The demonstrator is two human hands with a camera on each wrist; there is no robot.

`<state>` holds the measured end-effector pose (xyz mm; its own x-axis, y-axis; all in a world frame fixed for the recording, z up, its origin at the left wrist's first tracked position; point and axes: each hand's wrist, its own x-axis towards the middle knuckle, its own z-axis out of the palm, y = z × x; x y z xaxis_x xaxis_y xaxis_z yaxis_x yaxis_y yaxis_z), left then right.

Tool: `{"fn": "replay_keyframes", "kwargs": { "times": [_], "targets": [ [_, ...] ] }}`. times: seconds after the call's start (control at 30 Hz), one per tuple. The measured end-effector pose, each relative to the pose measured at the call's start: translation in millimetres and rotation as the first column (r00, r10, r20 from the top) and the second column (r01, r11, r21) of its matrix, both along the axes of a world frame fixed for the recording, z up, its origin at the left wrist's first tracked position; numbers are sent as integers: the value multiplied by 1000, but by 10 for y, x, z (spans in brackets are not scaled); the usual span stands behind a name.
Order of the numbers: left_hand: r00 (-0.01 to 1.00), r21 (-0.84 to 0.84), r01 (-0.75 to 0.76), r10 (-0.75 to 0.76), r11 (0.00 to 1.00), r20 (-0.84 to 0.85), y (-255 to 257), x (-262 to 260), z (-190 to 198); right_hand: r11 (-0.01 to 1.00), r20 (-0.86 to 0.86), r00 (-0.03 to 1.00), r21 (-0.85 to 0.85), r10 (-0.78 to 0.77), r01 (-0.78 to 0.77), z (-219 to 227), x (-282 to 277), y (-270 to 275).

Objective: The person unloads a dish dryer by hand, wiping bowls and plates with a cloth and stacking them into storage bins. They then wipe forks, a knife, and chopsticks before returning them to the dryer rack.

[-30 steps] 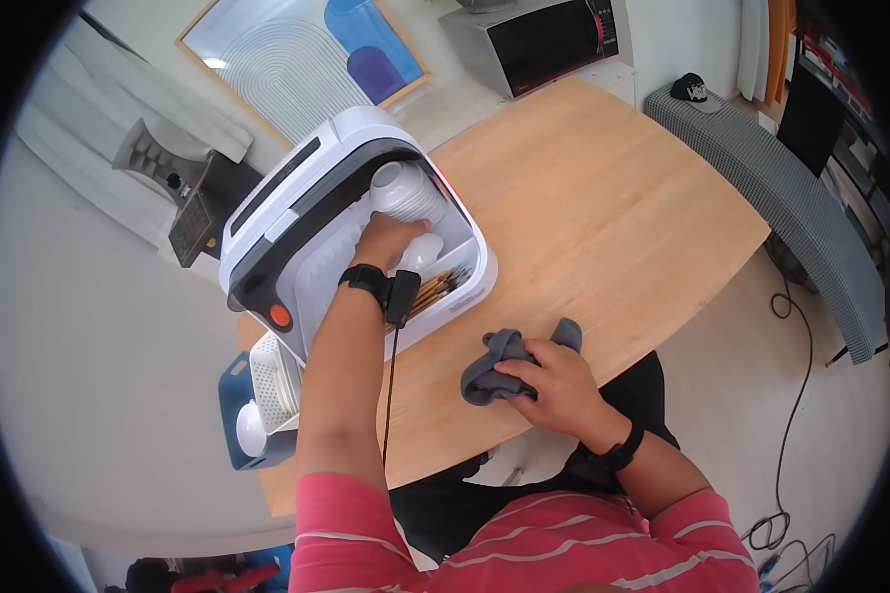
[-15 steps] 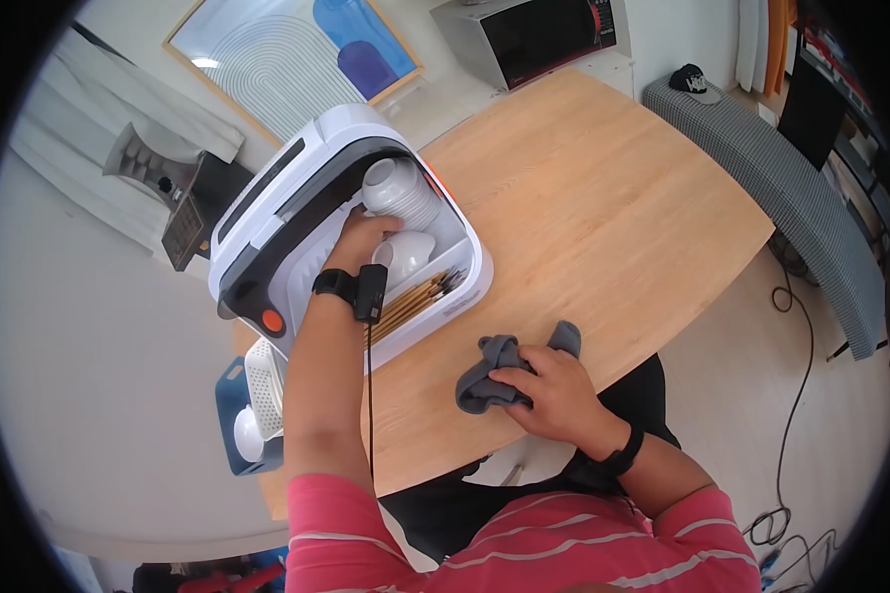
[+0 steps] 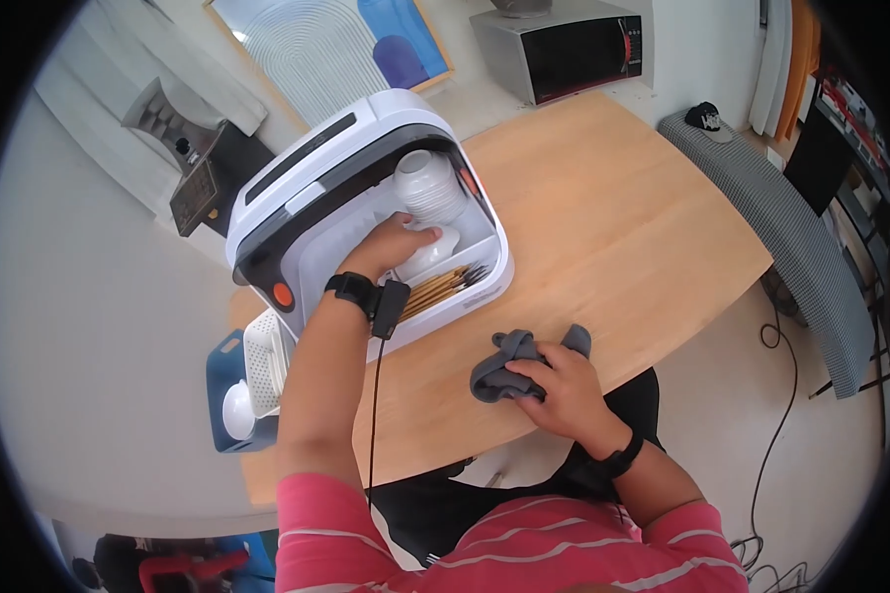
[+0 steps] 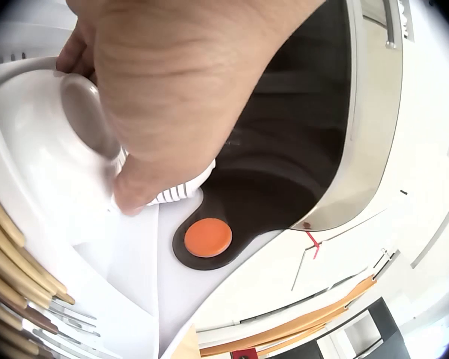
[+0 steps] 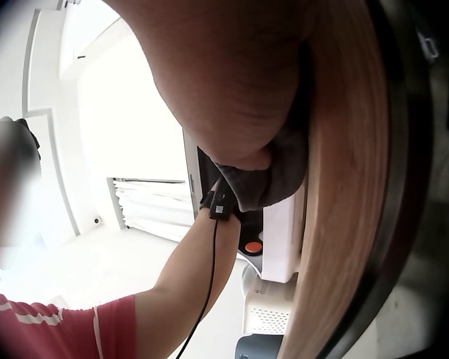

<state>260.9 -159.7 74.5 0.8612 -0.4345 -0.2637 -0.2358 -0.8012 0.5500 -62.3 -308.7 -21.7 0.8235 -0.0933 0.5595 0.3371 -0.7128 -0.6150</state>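
Note:
In the head view my left hand reaches inside a white lidded dish box. Its thumb and fingers straddle the raised foot of an upturned white bowl; the left wrist view shows this bowl close under the palm, which hides part of it. Just behind stands a stack of white bowls lying on its side. My right hand grips a bunched dark grey cloth on the wooden table near its front edge. That cloth also shows below the hand in the right wrist view.
Wooden-handled cutlery lies in the box's front compartment. The dark tinted lid is raised at the left. Beside the box are a white perforated basket and a blue bin with a white bowl. A cable hangs from my left wrist.
My left hand shifted left off the upturned bowl, uncovering it, then came back right over it. The right hand stays with the cloth. The head view has tilted slightly.

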Motion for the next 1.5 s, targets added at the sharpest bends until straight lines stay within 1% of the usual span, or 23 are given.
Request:
{"fn": "replay_keyframes", "kwargs": {
  "times": [0.03,0.1,0.23,0.3,0.33,0.4,0.43,0.5,0.53,0.6,0.67,0.73,0.8,0.83,0.87,0.97,1.03,1.1,1.17,1.2,1.27,1.43,1.5],
  "targets": [
    [1000,-8,-14,14,1000,2,13,-42,18,1000,16,1000,1,-16,16,-11,7,11],
    [990,113,54,-68,992,125,-45,-157,71,1000,35,999,-6,-28,28,-13,13,21],
    [980,180,22,-57,983,191,-112,-309,70,999,28,998,-17,-48,49,0,1,27],
    [978,65,41,-53,997,199,-30,-306,-14,998,28,998,-29,-51,52,-5,-4,41],
    [978,58,27,-39,998,203,29,-297,-45,999,19,999,-12,-48,48,-15,0,38],
    [980,-119,4,20,993,199,186,-359,-47,1000,13,1000,2,-25,25,-12,8,44],
    [979,-123,-14,39,992,200,319,-396,-46,999,1,999,2,-35,35,2,3,50],
    [934,-226,33,50,974,354,676,-589,103,1000,-10,1000,-1,-23,23,8,-2,55],
    [932,-226,12,71,974,357,867,-754,240,999,-2,999,-21,-40,40,-3,0,55],
    [958,-375,-116,204,920,204,1323,-1082,517,999,11,1000,-32,-22,22,-15,7,55],
    [921,-498,-114,279,860,271,1998,-1078,406,998,28,999,-45,-38,39,-3,13,57],
    [818,-384,-343,474,857,326,2582,-1266,570,1000,21,1000,4,-14,13,-15,38,69],
    [691,-311,-440,539,842,482,3105,-1413,628,999,-12,999,-21,-39,39,-9,31,84],
    [629,-157,-556,537,816,562,3417,-1425,579,999,-8,999,-23,-45,45,-14,34,93],
    [622,-153,-570,545,808,562,3651,-1463,533,999,-11,1000,-20,-29,29,-19,37,103],
    [609,91,-717,557,692,565,4125,-1489,316,997,-9,998,-43,-67,67,-56,32,101],
    [626,143,-715,536,684,567,4290,-1456,144,996,-13,997,-46,-75,74,-58,28,123],
    [653,190,-701,512,687,559,4235,-1415,123,994,-21,995,-60,-98,96,-42,15,134],
    [753,515,-658,477,549,454,4131,-1323,197,997,-22,997,-20,-73,73,-29,15,142],
    [762,511,-647,470,566,445,4090,-1293,206,996,-25,996,-32,-90,89,-18,11,147],
    [739,557,-674,469,486,484,4097,-1243,233,996,-11,996,-32,-84,84,-7,11,164],
    [692,514,-718,402,470,599,4169,-1310,291,993,-14,994,-62,-106,104,-23,22,176],
    [579,357,-799,462,483,672,4210,-1355,301,990,-21,992,-79,-121,119,-27,23,171]
  ]
}}
